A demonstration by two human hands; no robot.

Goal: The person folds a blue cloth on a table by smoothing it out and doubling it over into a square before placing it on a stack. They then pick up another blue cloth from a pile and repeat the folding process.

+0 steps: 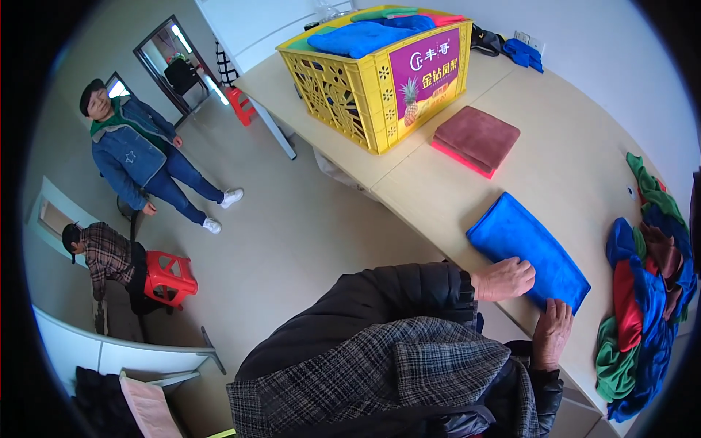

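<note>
The right hand [552, 334] is laid flat, fingers together, on the near corner of a folded blue towel [527, 250]; nothing is grasped. Just beyond it, the left hand [502, 279] is pressed on the towel's near edge with fingers curled, knuckles up, closed around nothing. The blue towel is spread flat at the front edge of the pale table [577, 160]. To the right, a heap of loose cloths [644, 306] is partly cut off by the picture's rim. Farther off, a folded maroon towel [476, 137] is seen, and beyond it a yellow crate [369, 87] filled with folded blue, green and red towels.
</note>
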